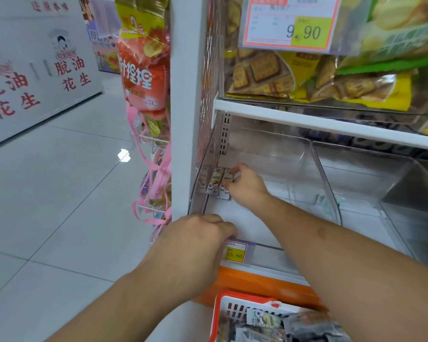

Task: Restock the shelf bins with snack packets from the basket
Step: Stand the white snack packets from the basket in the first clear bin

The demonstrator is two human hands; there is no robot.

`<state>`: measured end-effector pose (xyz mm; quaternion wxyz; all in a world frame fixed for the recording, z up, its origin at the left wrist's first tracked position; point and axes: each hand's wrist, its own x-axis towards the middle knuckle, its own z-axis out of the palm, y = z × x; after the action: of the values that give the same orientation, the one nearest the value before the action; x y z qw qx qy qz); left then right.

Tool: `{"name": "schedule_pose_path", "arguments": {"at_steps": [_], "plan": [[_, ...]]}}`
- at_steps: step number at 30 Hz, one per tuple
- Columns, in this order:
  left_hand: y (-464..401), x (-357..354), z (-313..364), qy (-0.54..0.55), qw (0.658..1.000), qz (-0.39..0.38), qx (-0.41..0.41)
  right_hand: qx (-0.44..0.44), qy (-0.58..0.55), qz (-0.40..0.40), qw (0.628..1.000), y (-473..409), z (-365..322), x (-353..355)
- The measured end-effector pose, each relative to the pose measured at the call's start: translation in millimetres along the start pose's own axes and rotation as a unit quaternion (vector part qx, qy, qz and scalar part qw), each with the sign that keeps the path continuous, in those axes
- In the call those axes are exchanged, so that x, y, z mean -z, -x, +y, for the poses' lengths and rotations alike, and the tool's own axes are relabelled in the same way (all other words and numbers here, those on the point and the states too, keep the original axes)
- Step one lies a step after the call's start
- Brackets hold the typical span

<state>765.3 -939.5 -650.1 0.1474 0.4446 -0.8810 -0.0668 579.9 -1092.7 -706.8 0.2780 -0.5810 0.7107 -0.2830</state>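
Snack packets (219, 182): a few small ones standing/leaning at the far left corner of the clear shelf bin (269, 154), against its left wall. Rest of that bin looks bare, so restock is at an early stage by my read.

Right hand (245, 186) is inside the bin, fingers curled onto the nearest packet w/ thumb on top; grip is closed on it, prob. setting it beside the others. Can't tell if the packet is already resting on the bin floor.

Left hand (195, 243) is at the bin's front lip, fingers curled over the edge just above the yellow price tag (235, 254); looks like it's steadying or pulling the bin fwd. Nothing else seen in that grip.

Basket (223, 307), white w/ orange rim, sits low at bottom of view, below the orange shelf base (257, 285), more packets in it.

Next move, as I judge it: let go of the packet so it stays upright w/ the row, pull the right hand back out, reach down to the basket for more. The neighbouring bin (368, 183) to the right also appears bare.
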Motion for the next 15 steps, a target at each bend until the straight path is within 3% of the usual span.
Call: {"name": "schedule_pose_path", "arguments": {"at_steps": [10,15], "plan": [[3.2,1.3,2.6,0.020,1.000,-0.014,-0.003,0.006,0.029,-0.012,0.999,50.9,-13.2,42.6],[12.5,12.6,17.6,0.037,0.997,0.045,-0.046,0.111,-0.027,0.038,0.993,126.9,-17.0,80.3]]}}
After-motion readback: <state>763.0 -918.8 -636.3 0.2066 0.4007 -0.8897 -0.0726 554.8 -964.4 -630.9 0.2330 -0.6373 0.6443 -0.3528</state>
